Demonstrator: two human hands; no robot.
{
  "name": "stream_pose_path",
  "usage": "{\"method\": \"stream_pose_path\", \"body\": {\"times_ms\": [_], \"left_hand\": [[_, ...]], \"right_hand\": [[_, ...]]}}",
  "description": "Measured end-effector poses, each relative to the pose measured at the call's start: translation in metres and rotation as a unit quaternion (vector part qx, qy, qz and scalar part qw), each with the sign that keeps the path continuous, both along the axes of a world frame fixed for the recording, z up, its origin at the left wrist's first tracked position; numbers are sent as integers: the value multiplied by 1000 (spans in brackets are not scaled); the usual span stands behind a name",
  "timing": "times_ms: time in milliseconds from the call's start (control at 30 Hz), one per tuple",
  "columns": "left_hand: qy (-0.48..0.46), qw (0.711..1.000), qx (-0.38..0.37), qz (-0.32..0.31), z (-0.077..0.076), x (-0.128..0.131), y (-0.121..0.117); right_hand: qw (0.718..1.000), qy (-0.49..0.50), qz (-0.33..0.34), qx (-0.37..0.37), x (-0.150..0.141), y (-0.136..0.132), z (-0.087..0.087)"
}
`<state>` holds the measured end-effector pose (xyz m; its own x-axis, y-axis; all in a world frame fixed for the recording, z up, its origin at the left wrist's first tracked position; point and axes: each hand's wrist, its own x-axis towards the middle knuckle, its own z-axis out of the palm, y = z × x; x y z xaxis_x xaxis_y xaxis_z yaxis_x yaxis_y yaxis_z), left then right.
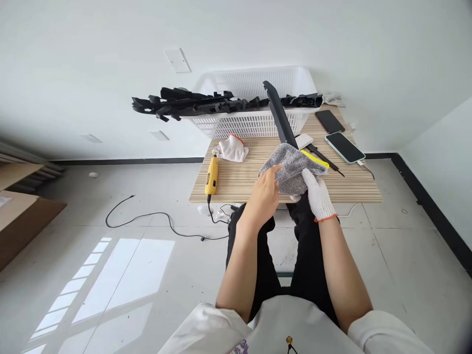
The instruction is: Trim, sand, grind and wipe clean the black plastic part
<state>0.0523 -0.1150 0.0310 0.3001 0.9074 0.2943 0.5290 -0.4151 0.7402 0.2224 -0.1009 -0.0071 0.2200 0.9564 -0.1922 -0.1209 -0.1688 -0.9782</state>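
My left hand (263,194) is bare and closed on a grey cloth (285,162), index finger lying along its top. My right hand (319,194), in a white knit glove with an orange cuff, grips the cloth's right side. A long black plastic trim strip (279,115) rises at a slant from under the cloth toward the basket; its lower end is hidden. Beside the cloth lie a yellow strip (315,159), partly covered, and a thin black tool (326,160). To the left are a yellow corded power tool (211,177) and a loose white glove (232,148).
A white plastic basket (254,120) stands at the back of the striped table (239,184), with several black plastic parts (191,104) across it. Two phones, one a dark phone (330,121), one a pale-cased phone (345,147), lie right. A black cable (167,216) trails over the floor.
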Motion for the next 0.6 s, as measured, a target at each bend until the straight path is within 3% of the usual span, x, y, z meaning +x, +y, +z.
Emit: {"method": "stream_pose_path", "body": {"times_ms": [133, 333, 400, 467, 533, 600], "left_hand": [[136, 989, -57, -14, -12, -3, 13], [155, 985, -31, -66, -4, -4, 11], [123, 991, -20, -55, 6, -12, 19], [60, 998, 0, 1, 22, -23, 30], [9, 996, 50, 74, 45, -34, 42], [14, 994, 92, 54, 76, -42, 53]], "right_hand": [[1000, 4, -23, 13, -2, 1, -1], [999, -12, -21, 23, 2, 4, -6], [1000, 5, 5, 5, 3, 2, -5], [999, 33, 26, -14, 2, 0, -4], [998, 53, 30, -20, 1, -1, -2], [998, 62, 27, -18, 0, -1, -1]]}}
